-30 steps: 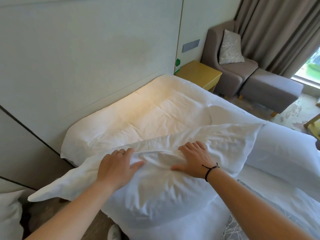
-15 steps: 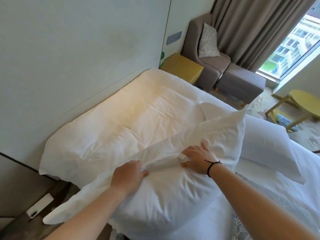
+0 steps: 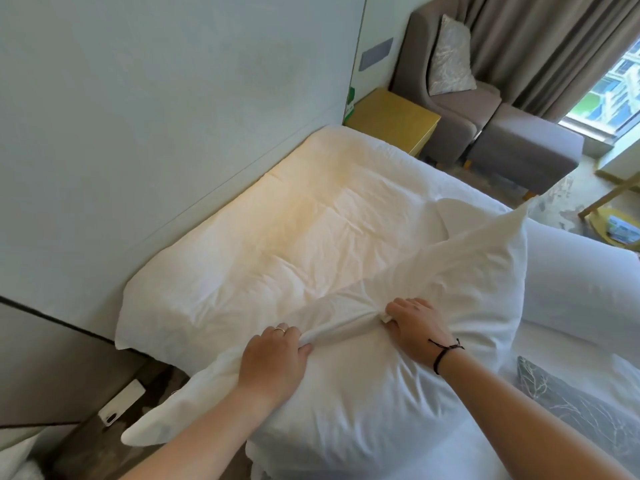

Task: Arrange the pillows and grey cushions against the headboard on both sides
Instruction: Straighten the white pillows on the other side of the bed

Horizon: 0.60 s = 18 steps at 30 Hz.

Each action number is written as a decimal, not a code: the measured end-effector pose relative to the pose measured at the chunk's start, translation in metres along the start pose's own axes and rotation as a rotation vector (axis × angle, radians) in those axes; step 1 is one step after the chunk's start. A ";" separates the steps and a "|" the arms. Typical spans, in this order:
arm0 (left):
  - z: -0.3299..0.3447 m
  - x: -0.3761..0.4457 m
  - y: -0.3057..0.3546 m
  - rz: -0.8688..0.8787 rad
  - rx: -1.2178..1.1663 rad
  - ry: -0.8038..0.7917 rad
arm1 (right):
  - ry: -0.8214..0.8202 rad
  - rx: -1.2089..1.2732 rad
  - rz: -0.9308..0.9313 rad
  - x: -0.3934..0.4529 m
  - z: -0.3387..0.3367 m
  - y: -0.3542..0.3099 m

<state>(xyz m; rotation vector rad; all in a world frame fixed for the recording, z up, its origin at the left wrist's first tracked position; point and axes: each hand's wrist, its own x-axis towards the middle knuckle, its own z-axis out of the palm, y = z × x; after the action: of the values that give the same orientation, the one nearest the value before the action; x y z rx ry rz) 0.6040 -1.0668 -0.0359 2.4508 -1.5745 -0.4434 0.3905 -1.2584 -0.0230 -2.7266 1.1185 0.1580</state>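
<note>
1. Pillows first, from the head view: one white pillow is bunched in both hands at the near edge of the bed, close to its near-left corner, one end hanging off the side and the other tip raised toward the middle. The left hand is clenched on a fold of its case; the right hand is clenched on the same ridge of cloth, just beside it.

2. A second white pillow lies flat along the head edge of the bed, touching the headboard. That piece looks placed, though flat rather than propped.

3. A third white pillow lies further along toward the far side, away from the headboard, so I judge it not yet set.

4. One grey cushion with a branch pattern lies on the bed's near-right part, well apart from the headboard. Another grey cushion rests on the armchair. Neither is arranged, so most of the task remains.

5. Room: a yellow bedside table stands at the bed's far head corner, with a grey footstool, curtains and a window beyond. A white remote-like object lies on the dark ledge beside the bed.
</note>
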 end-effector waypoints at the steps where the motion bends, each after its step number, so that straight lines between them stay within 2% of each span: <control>1: -0.001 0.002 -0.003 -0.016 0.016 -0.005 | 0.013 0.020 0.002 0.004 0.001 -0.001; 5: -0.007 0.018 -0.012 -0.086 0.022 -0.041 | 0.052 0.075 0.000 0.024 0.005 -0.003; 11: -0.026 0.052 -0.025 -0.181 -0.157 -0.024 | 0.188 0.155 0.087 0.055 0.002 -0.020; 18: -0.077 0.108 -0.030 -0.028 -0.225 0.071 | 0.391 0.307 0.239 0.108 -0.037 -0.030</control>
<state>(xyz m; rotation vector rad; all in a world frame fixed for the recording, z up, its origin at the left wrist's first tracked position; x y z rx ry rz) 0.6989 -1.1522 0.0113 2.2944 -1.3824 -0.5027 0.4887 -1.3193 -0.0008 -2.4003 1.4291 -0.4942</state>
